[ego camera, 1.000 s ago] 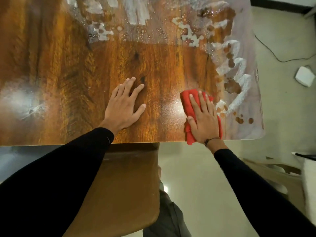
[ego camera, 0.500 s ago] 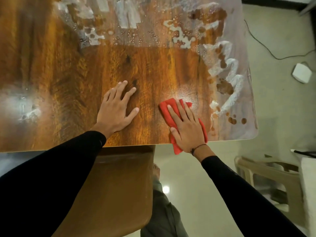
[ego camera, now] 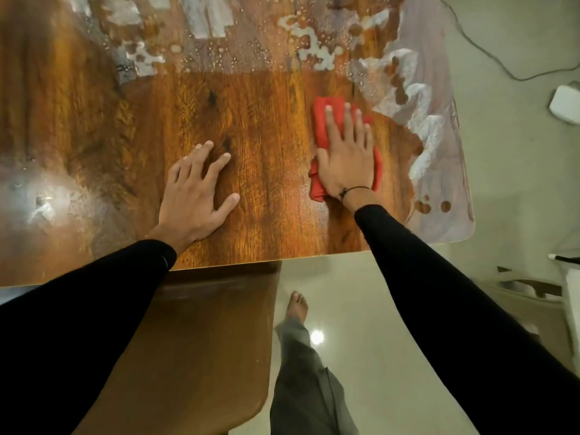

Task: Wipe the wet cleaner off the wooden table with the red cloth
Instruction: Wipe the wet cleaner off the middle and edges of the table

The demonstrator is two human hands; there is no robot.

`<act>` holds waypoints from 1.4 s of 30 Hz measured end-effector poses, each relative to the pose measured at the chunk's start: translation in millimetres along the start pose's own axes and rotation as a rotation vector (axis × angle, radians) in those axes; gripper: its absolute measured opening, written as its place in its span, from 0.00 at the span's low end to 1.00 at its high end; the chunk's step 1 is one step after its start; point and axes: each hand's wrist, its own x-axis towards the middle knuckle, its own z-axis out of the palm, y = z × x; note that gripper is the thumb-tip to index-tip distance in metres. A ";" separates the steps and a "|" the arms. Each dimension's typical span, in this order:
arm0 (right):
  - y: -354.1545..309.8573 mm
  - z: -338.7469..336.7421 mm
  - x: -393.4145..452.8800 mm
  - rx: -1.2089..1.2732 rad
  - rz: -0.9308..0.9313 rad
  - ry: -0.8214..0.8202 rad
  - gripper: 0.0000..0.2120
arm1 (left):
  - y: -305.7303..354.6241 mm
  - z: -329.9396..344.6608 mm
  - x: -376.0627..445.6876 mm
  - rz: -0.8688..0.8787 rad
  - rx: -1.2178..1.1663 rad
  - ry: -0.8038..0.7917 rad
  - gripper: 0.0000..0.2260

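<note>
The wooden table (ego camera: 266, 127) fills the upper part of the head view. White foamy cleaner (ego camera: 420, 120) streaks its right side and far edge, and a hazy wet patch (ego camera: 44, 199) lies at the left. The red cloth (ego camera: 320, 120) is folded and lies flat on the wood, right of centre. My right hand (ego camera: 346, 158) presses down on it with straight, spread fingers. Flat on bare wood to the left of the cloth rests my left hand (ego camera: 196, 196), fingers spread and holding nothing.
A brown chair seat (ego camera: 194, 346) sits under the table's near edge. My bare foot and grey trouser leg (ego camera: 301, 372) stand on the pale floor. A white box (ego camera: 565, 103) and a cable (ego camera: 489, 54) lie on the floor at right, with a plastic chair (ego camera: 533, 296) nearer.
My right hand slid the red cloth left along the near edge, then pushed it away from me and to the right, toward the foam. My left hand stayed flat in place.
</note>
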 end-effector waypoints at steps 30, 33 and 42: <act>67.5 -8.6 -25.3 0.008 -0.362 -0.094 0.37 | 78.0 20.8 54.4 0.124 -0.001 -0.027 0.39; 104.2 -8.1 -39.4 0.026 -0.273 -0.077 0.39 | 78.3 20.8 57.1 0.126 -0.015 -0.038 0.39; 81.3 -18.5 71.7 0.049 0.027 -0.048 0.39 | 75.0 34.9 54.5 0.140 -0.021 0.040 0.39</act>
